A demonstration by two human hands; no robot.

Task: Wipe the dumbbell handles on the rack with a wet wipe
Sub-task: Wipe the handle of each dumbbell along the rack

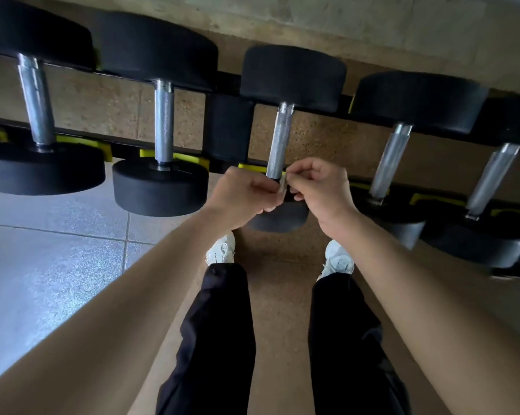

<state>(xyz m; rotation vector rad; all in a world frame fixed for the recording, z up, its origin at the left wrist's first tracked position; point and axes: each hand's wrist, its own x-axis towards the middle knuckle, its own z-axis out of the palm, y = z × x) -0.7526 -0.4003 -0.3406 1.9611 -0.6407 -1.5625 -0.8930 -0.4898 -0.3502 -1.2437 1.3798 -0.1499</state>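
Note:
Several black dumbbells with knurled steel handles lie across a black rack (229, 127) with yellow cradles. My left hand (243, 194) and my right hand (320, 190) meet just in front of the near end of the middle dumbbell handle (279, 140). Both pinch a small white wet wipe (281, 188) between their fingertips, most of it hidden by the fingers. The wipe sits right at the handle's lower end, above the near black weight head (278, 220). Whether it touches the steel I cannot tell.
Other handles stand to the left (164, 121) (36, 100) and right (392, 158) (493, 178). A concrete wall runs behind the rack. My white shoes (223, 250) and black trousers are below, on brown speckled flooring; grey tiles lie at left.

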